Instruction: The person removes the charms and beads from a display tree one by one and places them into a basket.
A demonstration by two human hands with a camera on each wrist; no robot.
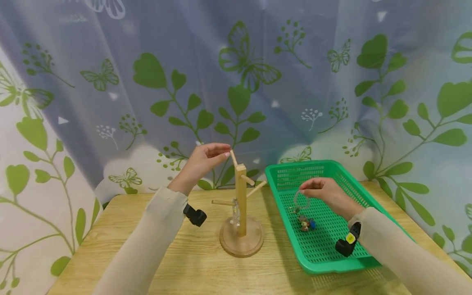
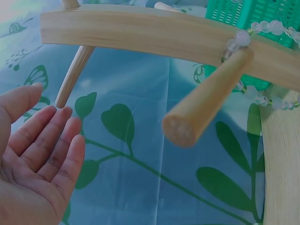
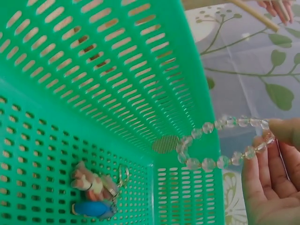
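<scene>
A wooden stand (image 1: 241,200) with several pegs rises from a round base. My left hand (image 1: 203,163) is beside its top, fingers fairly straight and fingertips at the end of an upper peg (image 2: 75,77); nothing is held there. On a lower peg (image 2: 206,101) hangs a bracelet of clear and pale beads (image 2: 276,28). Over the green basket (image 1: 304,262), my right hand (image 1: 332,197) pinches another clear beaded bracelet (image 3: 208,164) between thumb and fingers. Below it in the basket lies a keychain with small figures (image 3: 91,185), one part blue, and a metal ring.
The basket stands on the wooden table (image 1: 177,262), right of the stand. Behind the table hangs a curtain (image 1: 295,90) printed with green leaves and butterflies. Other pegs, such as the right one (image 1: 257,188), jut out toward the basket.
</scene>
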